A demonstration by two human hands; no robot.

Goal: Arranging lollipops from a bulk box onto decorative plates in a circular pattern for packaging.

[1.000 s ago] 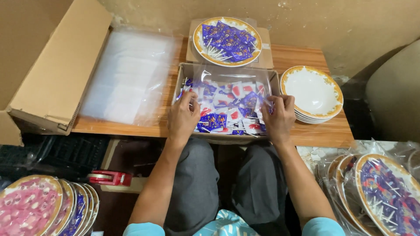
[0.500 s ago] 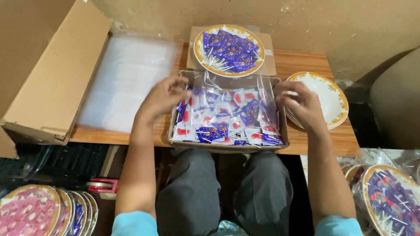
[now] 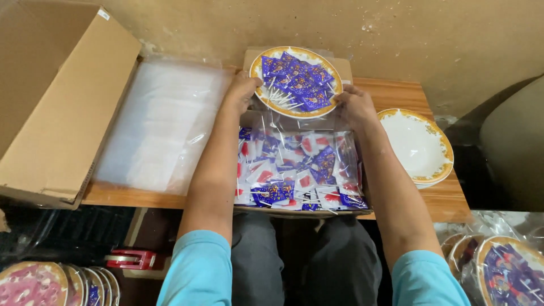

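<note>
Both hands reach forward to the filled plate (image 3: 296, 82), a round white dish with a gold patterned rim heaped with small blue sachets and white sticks, which sits at twelve o'clock on the far edge of the table (image 3: 396, 93). The left hand (image 3: 242, 90) curls around the plate's rim at nine o'clock, fingers bent and touching the edge; the right hand (image 3: 356, 106) does the same at about four o'clock, its fingers tucked under the rim, so the plate is gripped between the two. Just nearer the person, at six o'clock from the plate, lies a clear plastic bag (image 3: 297, 170) stuffed with blue, red and white sachets, between the two forearms. At three o'clock from the bag stands a stack of empty white plates (image 3: 418, 146) with the same gold border. At nine o'clock a pile of clear plastic bags (image 3: 164, 122) lies flat on the table, and beyond it an open cardboard box (image 3: 62, 96). Low at seven o'clock, under the table, a red tape dispenser (image 3: 131, 259) sits beside a row of wrapped plates (image 3: 39, 282); more wrapped plates (image 3: 504, 272) show at five o'clock.
</note>
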